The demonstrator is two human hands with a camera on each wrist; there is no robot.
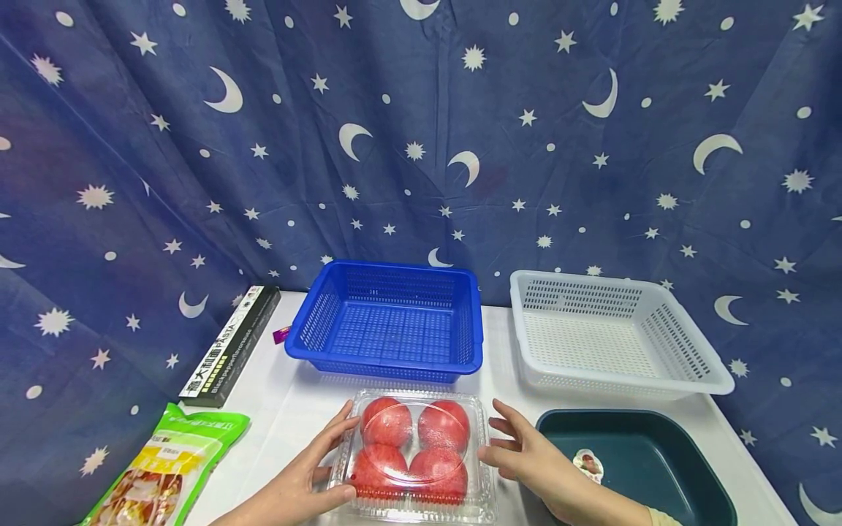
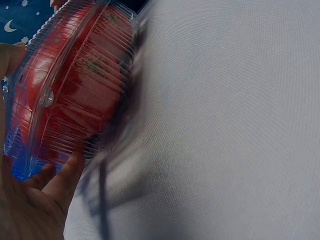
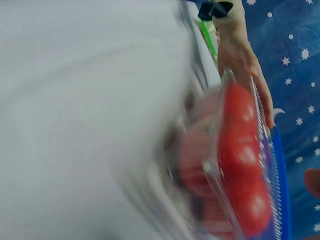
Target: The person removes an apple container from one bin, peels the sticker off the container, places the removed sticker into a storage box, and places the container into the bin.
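Item, nearest: clear lidded box [image 1: 421,511], front centre on the white table [image 1: 263,431], holding four round red fruits [image 1: 439,471]. From my post I judge it moderately heavy, thin-walled and springy, its smooth plastic rather slippery; the fruits may bruise if it is squeezed. Best hold, I'd say: both side walls, low, fingertips beneath the rim.

Item: left hand [image 1: 304,467], fingers spread and nearly straight along the box's left side, touching it; whether it bears any weight I cannot tell.

Item: right hand [image 1: 536,460], fingers parted and loosely bent, just beside the box's right side, gripping nothing.

Item: green-edged food packet [image 1: 164,471], left.

Item: dark tray [image 1: 677,427], right, a small round item [image 1: 588,465] inside.

Item: black-and-white pasta box [image 1: 230,347], farther left.

Item: blue basket [image 1: 395,367], behind the clear box.

Item: white basket [image 1: 631,383], to its right.

Item, farthest: blue curtain [image 1: 421,109], moons and stars.
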